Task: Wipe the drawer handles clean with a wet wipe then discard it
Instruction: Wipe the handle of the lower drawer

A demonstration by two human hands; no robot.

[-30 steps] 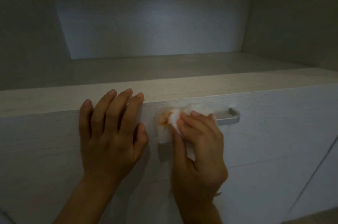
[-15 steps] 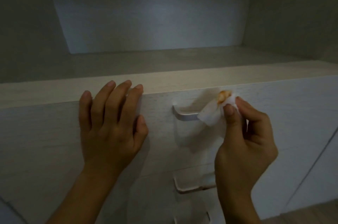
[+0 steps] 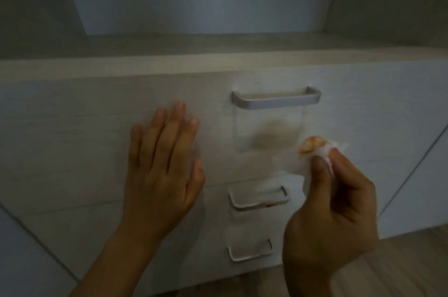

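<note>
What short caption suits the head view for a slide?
Right hand pinches a stained white wet wipe below the grey metal top handle; left hand rests flat on the pale drawer front.

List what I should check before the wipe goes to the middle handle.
1. Wet wipe pinched in right hand: ok.
2. Wiping face clean: not ok, orange smear on its tip.
3. Top handle free of residue: cannot tell, blurred.
4. Middle handle unobstructed: ok.
5. Left hand flat on top drawer front, clear of the handles: ok.
</note>
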